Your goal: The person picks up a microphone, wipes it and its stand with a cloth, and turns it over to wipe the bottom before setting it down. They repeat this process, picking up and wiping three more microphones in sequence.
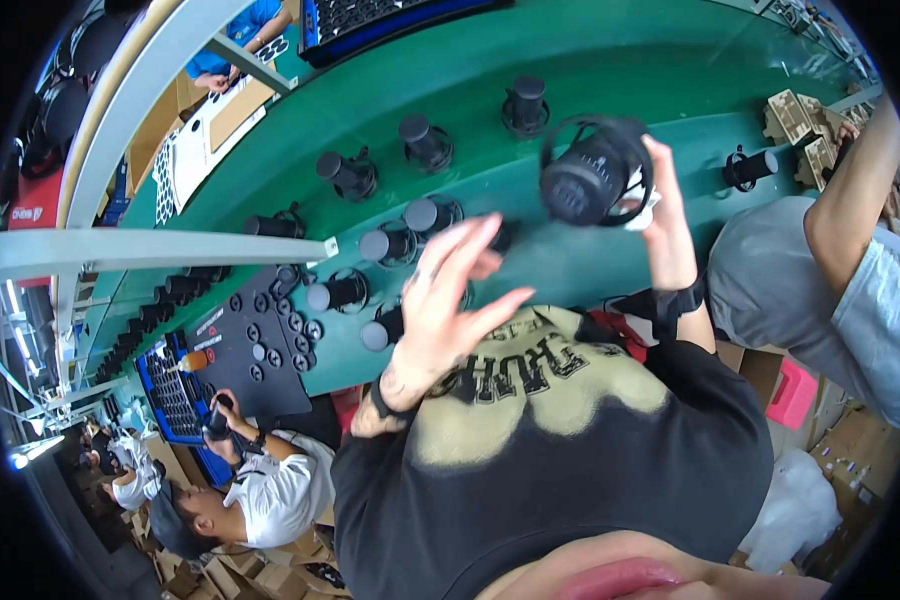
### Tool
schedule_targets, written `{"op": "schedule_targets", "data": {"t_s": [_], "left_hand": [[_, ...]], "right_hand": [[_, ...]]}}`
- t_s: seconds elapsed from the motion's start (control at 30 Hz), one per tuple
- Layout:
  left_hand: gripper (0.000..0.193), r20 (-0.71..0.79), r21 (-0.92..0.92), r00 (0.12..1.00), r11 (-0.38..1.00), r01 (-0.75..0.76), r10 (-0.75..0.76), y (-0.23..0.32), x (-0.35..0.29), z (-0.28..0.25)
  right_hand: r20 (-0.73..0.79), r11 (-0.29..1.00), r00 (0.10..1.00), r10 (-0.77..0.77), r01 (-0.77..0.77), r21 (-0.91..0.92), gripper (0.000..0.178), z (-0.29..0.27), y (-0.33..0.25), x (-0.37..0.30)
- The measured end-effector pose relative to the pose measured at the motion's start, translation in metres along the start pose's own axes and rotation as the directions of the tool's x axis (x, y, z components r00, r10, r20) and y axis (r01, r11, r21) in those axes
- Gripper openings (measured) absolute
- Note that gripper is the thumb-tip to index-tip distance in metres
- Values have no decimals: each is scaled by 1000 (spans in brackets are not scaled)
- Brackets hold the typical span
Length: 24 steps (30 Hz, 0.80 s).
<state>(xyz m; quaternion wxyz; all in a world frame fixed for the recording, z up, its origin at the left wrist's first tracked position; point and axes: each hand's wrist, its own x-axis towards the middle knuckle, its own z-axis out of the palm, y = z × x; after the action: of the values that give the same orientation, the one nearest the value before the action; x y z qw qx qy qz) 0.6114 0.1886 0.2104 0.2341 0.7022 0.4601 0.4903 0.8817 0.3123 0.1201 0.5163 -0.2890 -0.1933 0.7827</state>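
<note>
My right hand (670, 225) is raised over the green work surface and grips a black cylindrical device with a ring-shaped bracket (582, 185). A bit of white material (642, 203), maybe cloth or paper, shows between the palm and the bracket. To the left, my left hand (438, 315) is held up with its fingers apart and nothing in it. Just beyond that hand stand similar black devices, the nearest a cylinder (425, 215) and another (385, 246). One more (380, 332) is partly hidden behind my left wrist.
Several like devices (426, 140) line the green surface (660, 60). A metal post (160, 255) juts in from the left. A black mat (260, 385) holds small round parts. Co-workers sit at left (285, 490) and right (800, 290). Cardboard pieces (792, 118) lie at far right.
</note>
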Motion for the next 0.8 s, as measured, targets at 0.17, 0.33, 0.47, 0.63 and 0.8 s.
{"op": "schedule_targets", "data": {"t_s": [0.17,0.33,0.47,0.63,0.8], "left_hand": [[66,-97,72,966,970,-233,239,24,17,9],[66,-130,143,974,976,-166,184,46,3,0],[67,-142,191,969,966,-176,205,53,-7,-11],[67,-150,185,962,962,-198,227,59,-14,-15],[69,-162,268,925,918,-293,343,57,-20,-18]], "right_hand": [[117,895,952,283,-306,326,37,71,61,-50],[226,830,901,372,-431,353,41,79,81,-65],[429,778,838,337,-504,375,43,77,88,-67],[324,836,882,343,-444,322,44,96,77,-75],[379,805,840,388,-509,305,44,92,86,-67]]}}
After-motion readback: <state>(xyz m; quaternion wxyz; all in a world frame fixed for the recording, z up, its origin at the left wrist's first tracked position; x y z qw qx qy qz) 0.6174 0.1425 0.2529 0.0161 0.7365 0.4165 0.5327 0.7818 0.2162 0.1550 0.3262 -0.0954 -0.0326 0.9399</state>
